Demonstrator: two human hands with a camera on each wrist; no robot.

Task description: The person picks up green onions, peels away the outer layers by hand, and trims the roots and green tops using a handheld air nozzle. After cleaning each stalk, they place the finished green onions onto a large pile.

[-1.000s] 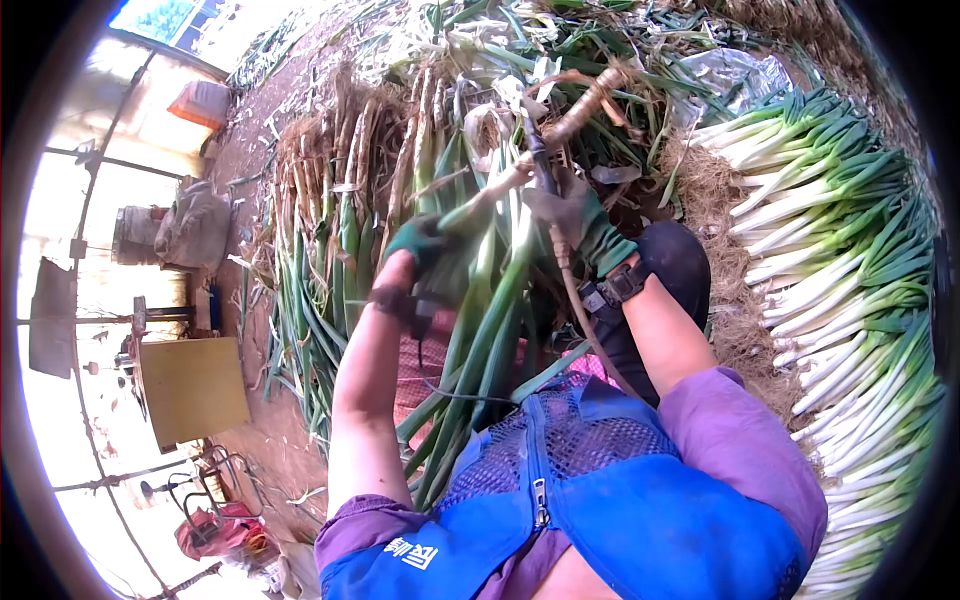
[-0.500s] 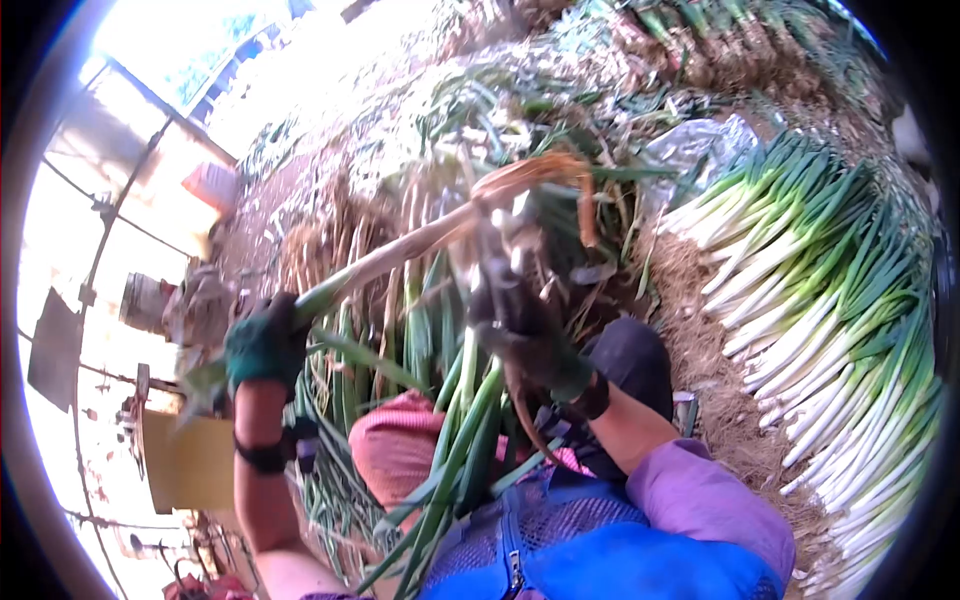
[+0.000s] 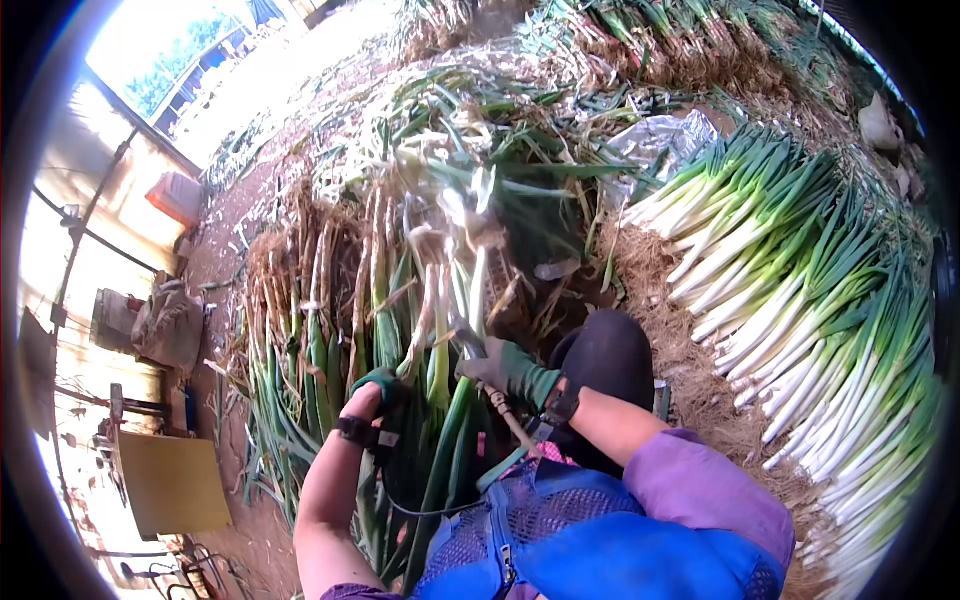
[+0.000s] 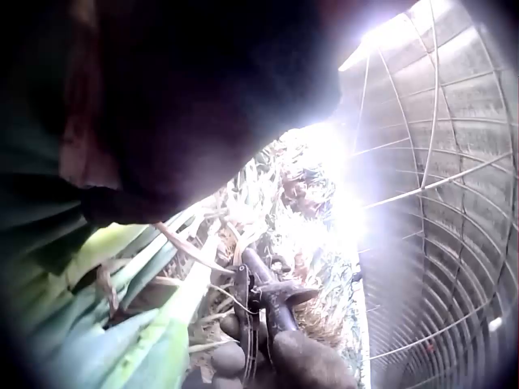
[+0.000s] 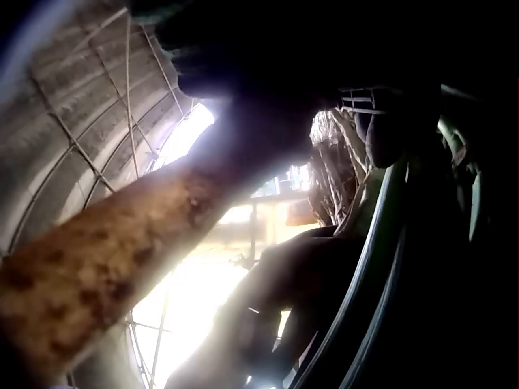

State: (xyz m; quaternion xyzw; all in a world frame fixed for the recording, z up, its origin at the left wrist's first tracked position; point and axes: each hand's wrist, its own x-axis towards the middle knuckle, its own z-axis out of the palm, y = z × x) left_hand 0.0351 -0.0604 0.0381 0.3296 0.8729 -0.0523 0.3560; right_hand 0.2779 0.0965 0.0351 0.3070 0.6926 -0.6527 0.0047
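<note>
My right hand (image 3: 510, 370), in a dark glove with a green cuff, grips a black air blow gun (image 4: 280, 312), its hose (image 3: 515, 425) trailing toward my lap. Its nozzle points up beside pale green onion stalks (image 3: 438, 345). My left hand (image 3: 380, 388), in a green and dark glove, is low among the unpeeled green onions (image 3: 325, 365), right at the foot of a tilted stalk. Its fingers are hidden, and I cannot tell whether they hold that stalk. Long green leaves (image 3: 455, 440) hang between my forearms. A dark glove fills much of the left wrist view.
At right, cleaned green onions (image 3: 760, 300) lie in a long row on dry roots (image 3: 645, 270). Peeled scraps (image 3: 450, 120) and plastic sheeting (image 3: 665, 145) are ahead. More rooty bunches (image 3: 650, 40) lie at the back. A yellow board (image 3: 175, 485) stands at left.
My left hand swung left with a long brown-skinned onion, then came back among the stalks; that onion no longer shows. My right hand, with the blow gun, has come lower and nearer my knee.
</note>
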